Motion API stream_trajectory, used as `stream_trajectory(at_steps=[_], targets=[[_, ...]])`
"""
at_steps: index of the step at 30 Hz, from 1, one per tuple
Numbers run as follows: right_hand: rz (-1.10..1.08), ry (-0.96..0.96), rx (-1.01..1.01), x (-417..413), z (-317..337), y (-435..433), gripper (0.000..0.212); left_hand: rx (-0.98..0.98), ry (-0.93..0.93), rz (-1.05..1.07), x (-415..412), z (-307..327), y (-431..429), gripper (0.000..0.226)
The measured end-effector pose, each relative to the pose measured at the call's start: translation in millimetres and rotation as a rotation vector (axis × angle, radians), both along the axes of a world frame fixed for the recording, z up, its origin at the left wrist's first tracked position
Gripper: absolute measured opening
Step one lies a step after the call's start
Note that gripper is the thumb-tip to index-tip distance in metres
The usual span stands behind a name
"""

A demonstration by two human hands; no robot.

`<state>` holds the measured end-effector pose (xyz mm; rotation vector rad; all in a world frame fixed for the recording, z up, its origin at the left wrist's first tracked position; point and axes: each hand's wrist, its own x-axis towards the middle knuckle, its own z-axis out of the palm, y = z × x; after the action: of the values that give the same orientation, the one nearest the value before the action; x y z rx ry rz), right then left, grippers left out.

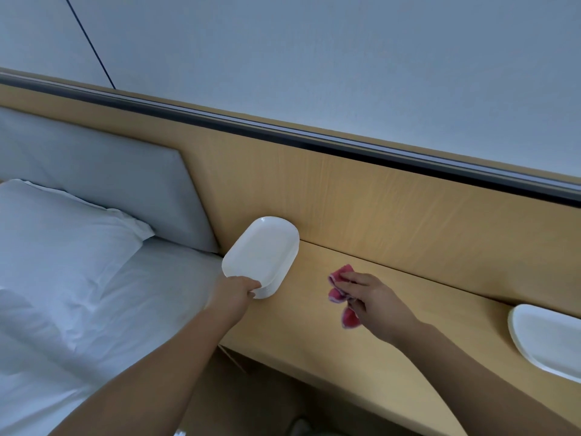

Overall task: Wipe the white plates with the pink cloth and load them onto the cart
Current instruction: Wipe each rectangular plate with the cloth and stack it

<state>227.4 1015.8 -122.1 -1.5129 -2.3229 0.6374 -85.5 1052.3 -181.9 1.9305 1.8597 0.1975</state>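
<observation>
A stack of white oval plates (261,250) stands on the wooden shelf (314,335) against the wood wall panel. My left hand (235,294) grips the near end of that stack, thumb on the top plate's rim. To the right, my right hand (374,300) holds the crumpled pink cloth (341,297) just above the shelf; part of the cloth hangs under my palm. More white plates (547,338) lie at the shelf's far right, cut off by the frame edge. No cart is in view.
A bed with white sheets and a pillow (63,231) lies left of the shelf, with a grey padded headboard (110,177) behind it. The wood wall panel (393,209) rises right behind the plates. Floor shows below the shelf's front edge.
</observation>
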Motion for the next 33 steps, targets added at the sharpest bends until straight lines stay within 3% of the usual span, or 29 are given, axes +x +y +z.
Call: stream_trajectory(at_steps=[9, 19, 27, 33], targets=[[-0.082, 0.029, 0.007, 37.4, -4.7, -15.0, 0.048, 0.082, -0.018, -0.139, 54.5, 15.3, 0.1, 0.038], [-0.396, 0.226, -0.05, 165.9, 5.2, -87.1, 0.042, 0.137, -0.065, -0.506, 236.9, 20.4, -6.7, 0.029], [-0.702, 0.324, -0.114, 257.5, 4.9, -153.3, 0.038, 0.105, -0.119, -0.555, 370.6, 7.1, -31.2, 0.024], [-0.807, 0.361, -0.145, 311.8, -2.7, -179.8, 0.04, 0.098, -0.076, -0.625, 453.7, -10.3, -35.7, 0.018]])
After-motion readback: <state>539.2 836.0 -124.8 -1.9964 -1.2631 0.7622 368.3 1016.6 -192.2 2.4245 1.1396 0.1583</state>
